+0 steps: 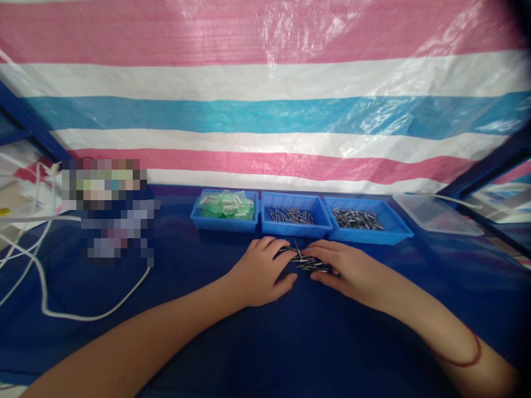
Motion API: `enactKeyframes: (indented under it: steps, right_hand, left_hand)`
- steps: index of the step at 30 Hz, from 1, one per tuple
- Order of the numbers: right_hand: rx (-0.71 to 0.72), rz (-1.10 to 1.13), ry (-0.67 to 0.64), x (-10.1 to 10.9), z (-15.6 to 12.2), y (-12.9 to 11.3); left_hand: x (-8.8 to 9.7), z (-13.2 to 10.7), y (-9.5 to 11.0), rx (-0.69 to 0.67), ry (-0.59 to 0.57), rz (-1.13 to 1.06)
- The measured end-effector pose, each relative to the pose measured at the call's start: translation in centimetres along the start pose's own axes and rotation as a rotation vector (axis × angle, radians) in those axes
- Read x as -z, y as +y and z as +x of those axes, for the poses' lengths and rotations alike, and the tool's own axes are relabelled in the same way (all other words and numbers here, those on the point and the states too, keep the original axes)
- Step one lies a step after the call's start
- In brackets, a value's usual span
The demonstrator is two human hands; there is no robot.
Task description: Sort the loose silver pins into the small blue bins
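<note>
A small heap of thin metal pins (306,260) lies on the dark blue table cover (265,331), just in front of the middle bin. My left hand (261,271) rests palm down on the left of the heap, its fingers curled and touching the pins. My right hand (336,268) lies on the right of the heap, fingers bent over its edge. The frame does not show whether either hand grips a pin.
Three blue bins stand in a row behind the hands: one with green clear parts (226,207), one with metal pins (292,216), one with more pins (360,220). A clear plastic lid (435,213) lies at right. White cables (50,298) loop at left. A striped tarp (265,83) closes the back.
</note>
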State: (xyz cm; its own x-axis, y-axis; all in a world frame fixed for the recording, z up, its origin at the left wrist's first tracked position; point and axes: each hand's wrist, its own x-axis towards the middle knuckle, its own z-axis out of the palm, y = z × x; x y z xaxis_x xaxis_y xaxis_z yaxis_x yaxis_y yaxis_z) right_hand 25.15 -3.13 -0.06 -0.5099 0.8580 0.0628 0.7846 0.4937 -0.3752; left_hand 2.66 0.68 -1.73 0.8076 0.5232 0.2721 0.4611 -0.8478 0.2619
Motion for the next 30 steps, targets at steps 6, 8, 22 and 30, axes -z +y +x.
enactKeyframes:
  steps: [6,8,22,30]
  right_hand:
    - [0.072,-0.021,0.105,-0.7,0.8,-0.9]
    - [0.083,-0.032,0.144,-0.9,1.0,-1.1]
    - [0.026,-0.068,0.236,-1.9,1.4,-1.7]
    - [-0.015,0.017,0.326,-2.2,1.6,-2.2]
  left_hand:
    - [0.1,0.2,-0.2,0.014,0.013,-0.045]
    - [-0.1,0.2,-0.4,0.036,0.03,-0.067]
    - [-0.3,0.4,-1.0,0.129,0.232,-0.261]
    - [-0.5,0.3,-1.2,0.174,0.252,-0.274]
